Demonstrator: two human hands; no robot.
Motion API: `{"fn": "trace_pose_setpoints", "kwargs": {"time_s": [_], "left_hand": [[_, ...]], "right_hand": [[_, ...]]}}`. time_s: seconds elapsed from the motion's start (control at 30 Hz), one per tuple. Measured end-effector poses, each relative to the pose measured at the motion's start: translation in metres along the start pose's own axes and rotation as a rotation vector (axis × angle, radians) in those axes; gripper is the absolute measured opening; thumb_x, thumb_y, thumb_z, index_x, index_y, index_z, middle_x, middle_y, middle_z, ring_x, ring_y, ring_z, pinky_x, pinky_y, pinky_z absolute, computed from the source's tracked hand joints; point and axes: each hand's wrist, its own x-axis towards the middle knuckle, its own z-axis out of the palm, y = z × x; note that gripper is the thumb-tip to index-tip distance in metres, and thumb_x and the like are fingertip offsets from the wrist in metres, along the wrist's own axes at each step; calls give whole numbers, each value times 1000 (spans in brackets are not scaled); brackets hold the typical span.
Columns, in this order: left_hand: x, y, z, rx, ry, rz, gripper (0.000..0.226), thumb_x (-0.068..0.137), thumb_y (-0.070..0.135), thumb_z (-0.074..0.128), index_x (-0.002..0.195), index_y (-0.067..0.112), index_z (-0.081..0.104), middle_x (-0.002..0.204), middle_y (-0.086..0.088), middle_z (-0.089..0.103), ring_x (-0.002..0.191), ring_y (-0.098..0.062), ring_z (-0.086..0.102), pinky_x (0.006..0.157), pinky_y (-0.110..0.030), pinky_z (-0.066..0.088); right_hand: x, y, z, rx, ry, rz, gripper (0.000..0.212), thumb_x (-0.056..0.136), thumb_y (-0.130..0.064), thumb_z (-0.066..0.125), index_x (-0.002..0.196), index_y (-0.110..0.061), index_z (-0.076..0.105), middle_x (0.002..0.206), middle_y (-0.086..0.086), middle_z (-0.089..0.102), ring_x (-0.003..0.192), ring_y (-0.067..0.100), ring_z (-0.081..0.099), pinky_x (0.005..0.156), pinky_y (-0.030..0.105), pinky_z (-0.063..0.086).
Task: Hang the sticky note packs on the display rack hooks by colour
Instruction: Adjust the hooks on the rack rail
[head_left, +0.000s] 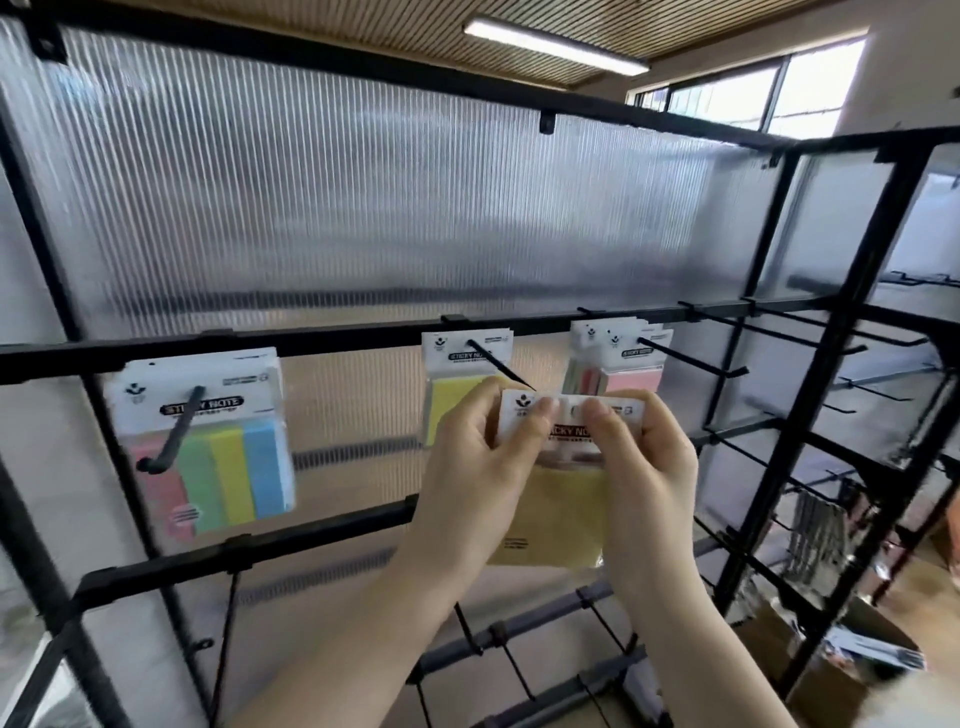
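My left hand (470, 457) and my right hand (644, 457) both pinch the white header card of a yellow sticky note pack (553, 512), held just in front of the tip of the middle hook (501, 364). Yellow packs (449, 400) hang on that hook behind my hands. A multicolour pack (208, 441) hangs on the left hook (179, 431). Pink packs (631, 374) hang on the hook to the right (691, 356).
The black display rack (322, 335) has ribbed translucent panels behind it. More bare hooks (810, 332) stick out at the right, and lower hooks below. Cardboard boxes (831, 670) sit on the floor at the lower right.
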Motion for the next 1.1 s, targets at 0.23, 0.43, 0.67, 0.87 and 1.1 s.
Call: {"fn": "trace_pose_setpoints", "kwargs": {"time_s": [0.23,0.43,0.67,0.87,1.1], "left_hand": [[-2,-1,11,3,78,69,18,90,34,57,90,17,62,80,-8,67,76,-27,63,66,-32,50],[-5,-4,16,-31,179,45,18,88,32,55,91,18,65,86,-8,70,81,-26,66,69,-30,53],[-2,-22,18,137,282,32,19,91,35,54,95,18,62,81,6,67,81,-10,65,72,-22,50],[11,-47,7,469,490,13,40,82,51,54,110,23,47,107,7,57,105,-6,54,91,-17,44],[29,-77,-8,582,593,-9,55,82,54,54,120,15,46,116,5,50,115,-10,46,97,-21,34]], "right_hand": [[17,8,-9,72,-178,32,18,77,-30,65,71,-14,60,63,11,54,63,21,46,61,32,39],[30,7,-13,85,-336,28,37,79,-35,64,80,0,52,73,34,46,63,23,43,60,35,35],[38,27,-12,-19,-405,-24,12,83,-40,63,83,-28,61,74,16,58,69,32,57,65,43,48],[55,50,-7,23,-417,54,28,76,-37,65,99,-22,57,89,-10,69,80,2,65,70,16,49],[71,86,2,-131,-341,111,37,84,-31,69,114,-26,48,110,-5,55,103,8,54,81,15,44]]}}
